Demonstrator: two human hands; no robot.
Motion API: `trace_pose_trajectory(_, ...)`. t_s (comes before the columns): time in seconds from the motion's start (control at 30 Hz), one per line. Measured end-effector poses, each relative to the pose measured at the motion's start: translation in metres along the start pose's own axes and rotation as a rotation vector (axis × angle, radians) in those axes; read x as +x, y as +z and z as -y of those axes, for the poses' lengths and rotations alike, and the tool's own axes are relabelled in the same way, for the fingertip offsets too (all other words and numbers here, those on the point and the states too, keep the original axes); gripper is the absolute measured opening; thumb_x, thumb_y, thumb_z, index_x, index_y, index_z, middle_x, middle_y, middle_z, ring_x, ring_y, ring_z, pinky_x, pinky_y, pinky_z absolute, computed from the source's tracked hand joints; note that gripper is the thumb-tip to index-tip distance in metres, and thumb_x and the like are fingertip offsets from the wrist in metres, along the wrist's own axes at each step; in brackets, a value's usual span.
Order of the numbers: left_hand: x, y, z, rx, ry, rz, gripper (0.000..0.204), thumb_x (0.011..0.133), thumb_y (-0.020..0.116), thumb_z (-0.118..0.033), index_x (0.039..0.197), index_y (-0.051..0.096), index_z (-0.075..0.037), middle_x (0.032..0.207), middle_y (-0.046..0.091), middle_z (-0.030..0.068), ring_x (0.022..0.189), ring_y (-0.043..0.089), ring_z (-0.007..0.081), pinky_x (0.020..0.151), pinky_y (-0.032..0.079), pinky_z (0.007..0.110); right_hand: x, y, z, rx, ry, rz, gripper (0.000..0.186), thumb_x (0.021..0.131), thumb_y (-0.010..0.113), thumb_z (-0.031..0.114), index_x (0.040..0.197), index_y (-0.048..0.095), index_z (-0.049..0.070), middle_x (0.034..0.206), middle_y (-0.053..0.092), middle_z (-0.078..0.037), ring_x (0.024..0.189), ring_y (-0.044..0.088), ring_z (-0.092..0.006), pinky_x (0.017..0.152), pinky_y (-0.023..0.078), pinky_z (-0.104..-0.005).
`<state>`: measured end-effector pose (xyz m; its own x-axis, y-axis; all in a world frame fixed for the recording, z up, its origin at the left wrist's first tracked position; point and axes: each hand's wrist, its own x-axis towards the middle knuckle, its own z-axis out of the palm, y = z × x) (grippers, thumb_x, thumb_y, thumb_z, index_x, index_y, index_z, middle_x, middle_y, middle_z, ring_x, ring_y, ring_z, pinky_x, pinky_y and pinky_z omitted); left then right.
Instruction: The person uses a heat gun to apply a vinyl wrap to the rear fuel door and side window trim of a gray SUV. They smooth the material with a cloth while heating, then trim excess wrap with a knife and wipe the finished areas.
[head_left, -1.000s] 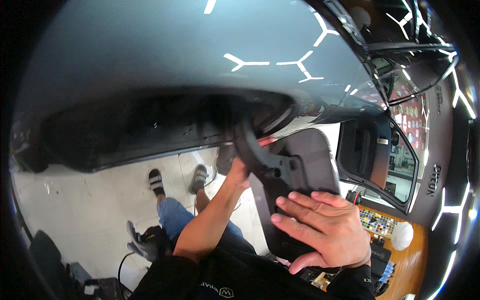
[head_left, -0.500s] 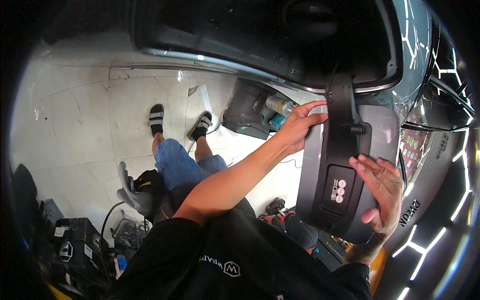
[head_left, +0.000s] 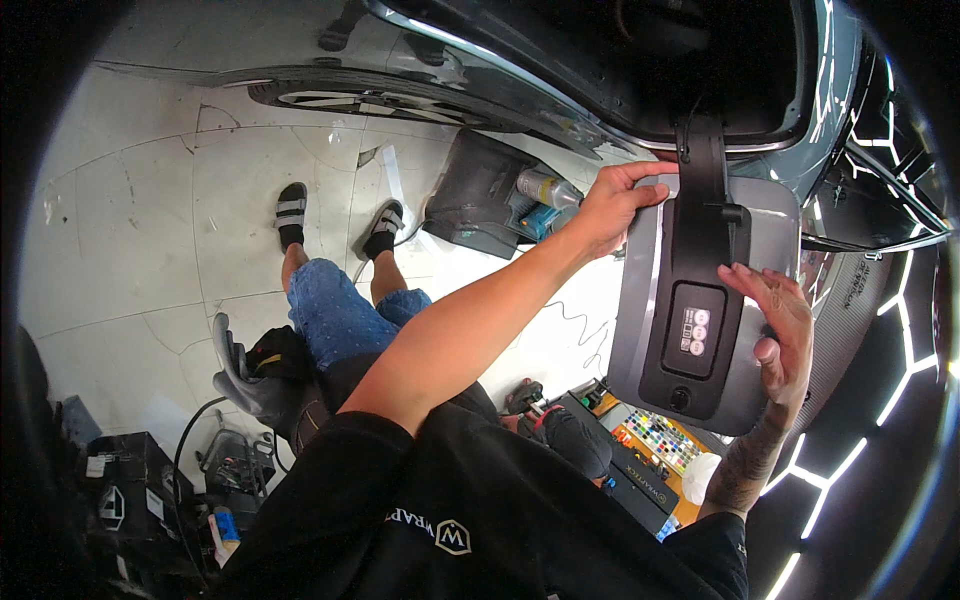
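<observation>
A grey fuel flap [head_left: 640, 300] stands open from the car, its inner side facing me. Its black hinge arm [head_left: 700, 215] runs up into the dark filler recess [head_left: 740, 70]. A pale label with round marks [head_left: 696, 331] sits in a black frame on the inner face. My left hand [head_left: 615, 205] pinches the flap's upper left edge between thumb and fingers. On the other side, my right hand [head_left: 785, 325] has its fingers stretched along the flap's right part, fingertips touching near the black panel and thumb apart.
The car's tyre [head_left: 390, 98] lies left of the recess. A black box [head_left: 475, 195] with a bottle [head_left: 548, 188] rests on the tiled floor. Legs in denim shorts [head_left: 345, 305] stand left of my arm. Colour samples [head_left: 655, 440] lie on a bench below the flap. Black cases [head_left: 140, 495] stand lower left.
My view has shifted, bringing the tyre and the bench of colour samples into sight. Both hands stay at the same sides of the flap, which appears slightly farther right and turned.
</observation>
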<state>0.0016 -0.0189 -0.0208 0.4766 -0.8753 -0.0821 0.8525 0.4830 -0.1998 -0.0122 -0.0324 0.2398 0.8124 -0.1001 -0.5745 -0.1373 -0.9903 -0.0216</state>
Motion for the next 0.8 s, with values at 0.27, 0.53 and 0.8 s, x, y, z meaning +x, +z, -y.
trace_pose_trajectory(0.27, -0.013, 0.017, 0.002, -0.097, 0.061, -0.031, 0.029, 0.087, 0.052, 0.003, 0.116, 0.053, 0.001, 0.100, 0.064, 0.0101, 0.087, 0.062, 0.0131, 0.080, 0.051, 0.025, -0.004, -0.009, 0.010, -0.031, -0.026, -0.009, 0.086, 0.081, 0.029, 0.069, 0.118, 0.052, -0.004, 0.109, 0.064, -0.013, 0.100, 0.059, -0.0313, 0.095, 0.036, -0.0432)
trace_pose_trajectory(0.53, -0.017, 0.004, 0.009, -0.059, 0.035, -0.094, 0.027, 0.087, 0.054, -0.001, 0.114, 0.054, 0.000, 0.099, 0.064, 0.0084, 0.086, 0.061, 0.0130, 0.078, 0.051, 0.026, -0.009, -0.009, 0.012, 0.135, -0.011, -0.111, 0.084, 0.083, 0.029, 0.068, 0.118, 0.054, -0.004, 0.106, 0.064, -0.015, 0.101, 0.060, -0.0277, 0.097, 0.034, -0.0413)
trace_pose_trajectory(0.8, -0.024, 0.021, 0.019, 0.104, 0.143, -0.273, 0.032, 0.084, 0.053, 0.005, 0.116, 0.054, 0.006, 0.107, 0.061, 0.0112, 0.096, 0.057, 0.0157, 0.088, 0.043, 0.026, -0.097, 0.026, -0.082, 1.452, -0.399, -0.929, 0.071, 0.092, 0.029, 0.055, 0.126, 0.043, -0.005, 0.112, 0.058, -0.024, 0.111, 0.052, -0.0346, 0.104, 0.029, -0.0449)
